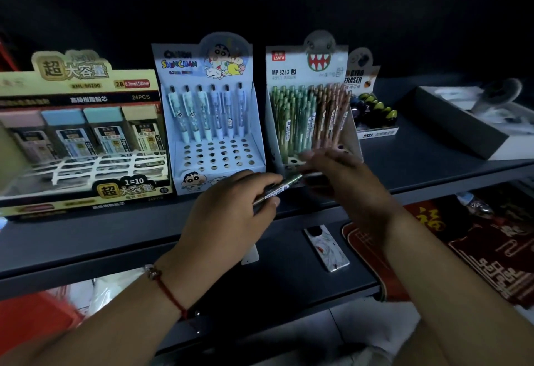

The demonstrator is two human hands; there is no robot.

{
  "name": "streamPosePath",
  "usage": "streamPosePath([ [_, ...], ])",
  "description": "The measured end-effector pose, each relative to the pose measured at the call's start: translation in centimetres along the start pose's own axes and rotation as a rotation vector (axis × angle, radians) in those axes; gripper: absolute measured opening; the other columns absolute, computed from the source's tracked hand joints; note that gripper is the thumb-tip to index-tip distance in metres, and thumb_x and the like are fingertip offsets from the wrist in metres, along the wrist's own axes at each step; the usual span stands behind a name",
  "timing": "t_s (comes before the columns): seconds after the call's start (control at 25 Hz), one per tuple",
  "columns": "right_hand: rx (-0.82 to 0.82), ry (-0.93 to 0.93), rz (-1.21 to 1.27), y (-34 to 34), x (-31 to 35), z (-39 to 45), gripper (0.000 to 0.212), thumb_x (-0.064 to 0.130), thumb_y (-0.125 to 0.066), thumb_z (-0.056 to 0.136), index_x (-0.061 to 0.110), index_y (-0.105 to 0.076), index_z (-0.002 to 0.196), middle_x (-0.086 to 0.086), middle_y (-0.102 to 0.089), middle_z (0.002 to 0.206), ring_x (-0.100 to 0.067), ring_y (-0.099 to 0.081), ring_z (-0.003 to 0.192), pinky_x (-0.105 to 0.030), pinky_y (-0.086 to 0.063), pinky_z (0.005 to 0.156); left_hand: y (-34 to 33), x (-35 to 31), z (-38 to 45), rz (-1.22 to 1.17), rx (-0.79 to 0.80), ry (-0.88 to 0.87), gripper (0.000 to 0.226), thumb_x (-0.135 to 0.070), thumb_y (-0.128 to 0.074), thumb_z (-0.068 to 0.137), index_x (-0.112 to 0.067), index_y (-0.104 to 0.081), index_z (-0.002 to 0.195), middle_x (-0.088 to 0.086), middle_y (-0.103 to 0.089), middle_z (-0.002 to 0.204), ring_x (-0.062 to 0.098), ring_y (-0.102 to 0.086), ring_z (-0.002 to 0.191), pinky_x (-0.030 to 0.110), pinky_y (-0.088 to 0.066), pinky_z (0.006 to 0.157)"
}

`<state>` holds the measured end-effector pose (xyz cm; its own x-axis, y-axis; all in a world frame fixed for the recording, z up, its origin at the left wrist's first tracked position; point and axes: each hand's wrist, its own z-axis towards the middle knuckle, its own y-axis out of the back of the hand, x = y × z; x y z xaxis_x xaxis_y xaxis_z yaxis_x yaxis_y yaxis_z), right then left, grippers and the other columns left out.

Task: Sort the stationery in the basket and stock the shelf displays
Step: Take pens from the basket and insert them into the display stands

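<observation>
Green mech. pencil [284,185] pinched in left hand [231,215] | right hand [344,175] blurred, fingers on pencil's far end, grip unclear | just before shark-topped pencil display [306,99] on shelf [404,169]

shelf [404,175]: lead box [81,134] left | pen display [213,123] middle | pencil display [306,111] right, probably

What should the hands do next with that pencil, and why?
Probably lift the pencil, pinched by the left hand, toward the shark display box and stand it in a hole at the front. Its green barrel looks like the pencils there, and the right hand is reaching to it.
</observation>
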<state>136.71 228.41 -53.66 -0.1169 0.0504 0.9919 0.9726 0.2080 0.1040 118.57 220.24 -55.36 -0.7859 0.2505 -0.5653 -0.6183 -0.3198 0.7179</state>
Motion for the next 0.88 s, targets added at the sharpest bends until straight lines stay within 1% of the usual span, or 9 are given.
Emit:
streamPosePath([
  [0.08,0.17,-0.151,0.097,-0.9,-0.1,-1.8,0.021,0.027,-0.062,0.093,0.011,-0.069,0.104,-0.005,-0.073,0.087,-0.016,-0.069,0.076,-0.025,-0.056,0.068,0.0,-0.3,0.0,0.035,-0.022,-0.038,0.034,-0.032,-0.067,0.088,-0.038,-0.064,0.122,-0.024,-0.05,0.083,0.003,-0.054,0.084,0.024,-0.043,0.068],
  [0.16,0.166,-0.188,0.197,-1.4,-0.5,-3.0,0.008,0.017,-0.06,0.094,0.013,-0.067,0.094,-0.003,-0.07,0.076,-0.014,-0.066,0.07,-0.021,-0.053,0.062,-0.2,-0.8,-0.1,0.064,-0.016,-0.061,0.036,-0.032,-0.068,0.087,-0.039,-0.063,0.122,-0.02,-0.053,0.087,0.007,-0.056,0.085,0.028,-0.046,0.068],
  [0.28,0.056,-0.191,0.322,-0.6,-0.9,-3.7,0.009,0.009,-0.06,0.094,0.013,-0.067,0.09,-0.002,-0.066,0.07,-0.012,-0.063,0.066,-0.022,-0.049,0.062,-1.0,-1.7,-0.7,0.07,0.005,-0.117,0.036,-0.035,-0.067,0.089,-0.037,-0.063,0.124,-0.015,-0.06,0.101,0.01,-0.06,0.091,0.032,-0.051,0.071],
  [0.44,-0.184,-0.122,0.409,2.0,-0.4,-4.2,0.016,0.002,-0.063,0.09,0.01,-0.07,0.078,-0.004,-0.068,0.064,-0.013,-0.064,0.056,-0.02,-0.05,0.054,-1.8,-2.3,-1.5,0.205,0.041,-0.214,0.036,-0.038,-0.058,0.094,-0.028,-0.061,0.128,-0.01,-0.059,0.115,0.015,-0.057,0.099,0.027,-0.043,0.076],
  [0.56,-0.359,-0.054,0.411,4.2,0.2,-4.2,0.011,0.008,-0.07,0.087,0.013,-0.07,0.077,-0.001,-0.069,0.064,-0.013,-0.063,0.057,-0.021,-0.052,0.056,-1.7,-2.9,-2.1,0.378,0.104,-0.245,0.05,-0.05,-0.04,0.094,-0.029,-0.05,0.139,-0.008,-0.051,0.138,0.018,-0.049,0.122,0.032,-0.04,0.096],
  [0.6,-0.397,-0.007,0.414,4.8,0.5,-4.2,0.009,0.008,-0.071,0.087,0.014,-0.07,0.08,0.0,-0.069,0.065,-0.013,-0.063,0.061,-0.022,-0.053,0.06,-1.7,-3.0,-2.3,0.422,0.149,-0.238,0.056,-0.054,-0.033,0.095,-0.031,-0.041,0.145,-0.007,-0.041,0.149,0.019,-0.039,0.135,0.033,-0.031,0.108],
  [0.64,-0.426,0.051,0.411,5.2,0.7,-4.2,0.007,0.009,-0.071,0.087,0.014,-0.07,0.083,0.001,-0.07,0.067,-0.012,-0.064,0.063,-0.022,-0.053,0.062,-1.6,-3.1,-2.4,0.446,0.195,-0.227,0.06,-0.058,-0.027,0.096,-0.033,-0.027,0.151,-0.008,-0.024,0.159,0.02,-0.023,0.145,0.033,-0.016,0.116],
  [0.72,-0.462,0.182,0.376,5.5,1.2,-4.3,0.008,0.008,-0.07,0.088,0.016,-0.068,0.088,0.003,-0.07,0.073,-0.007,-0.065,0.065,-0.019,-0.051,0.059,-1.7,-2.9,-2.7,0.477,0.25,-0.21,0.068,-0.064,-0.013,0.094,-0.035,-0.003,0.155,-0.008,0.005,0.163,0.019,0.007,0.15,0.034,0.009,0.119],
  [0.88,-0.433,0.381,0.215,4.6,2.1,-3.9,0.007,0.005,-0.067,0.09,0.009,-0.065,0.096,0.0,-0.069,0.083,-0.002,-0.065,0.068,-0.016,-0.049,0.059,-2.0,-2.9,-2.7,0.512,0.238,-0.226,0.077,-0.068,-0.002,0.086,-0.033,0.0,0.155,-0.005,0.01,0.163,0.02,0.014,0.149,0.038,0.014,0.119],
])
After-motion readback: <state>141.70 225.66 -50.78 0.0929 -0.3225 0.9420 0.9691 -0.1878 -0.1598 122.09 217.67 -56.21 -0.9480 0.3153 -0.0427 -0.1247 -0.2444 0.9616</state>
